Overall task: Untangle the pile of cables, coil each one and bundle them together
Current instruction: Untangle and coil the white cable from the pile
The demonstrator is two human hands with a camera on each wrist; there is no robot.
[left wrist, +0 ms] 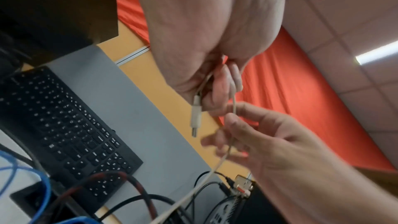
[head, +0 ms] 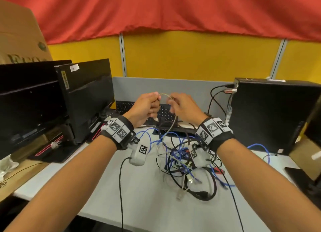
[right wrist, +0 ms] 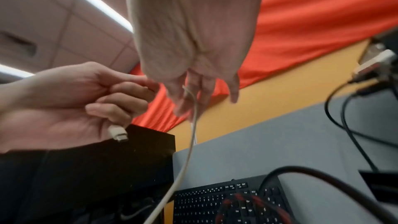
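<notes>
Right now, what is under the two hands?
Under the left hand and right hand lie a black keyboard and a tangled cable pile. Part of the keyboard is hidden behind them.

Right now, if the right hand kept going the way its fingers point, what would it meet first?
Probably the left hand: the right hand points toward it, a short arc of white cable spanning the gap between them. Depth is uncertain.

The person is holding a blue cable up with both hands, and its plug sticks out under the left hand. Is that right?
Not quite: the cable is white, not blue, as the head view shows. The blue ones lie in the pile on the desk. The rest holds: the left hand and right hand hold it up, and its plug sticks out under the left hand.
</notes>
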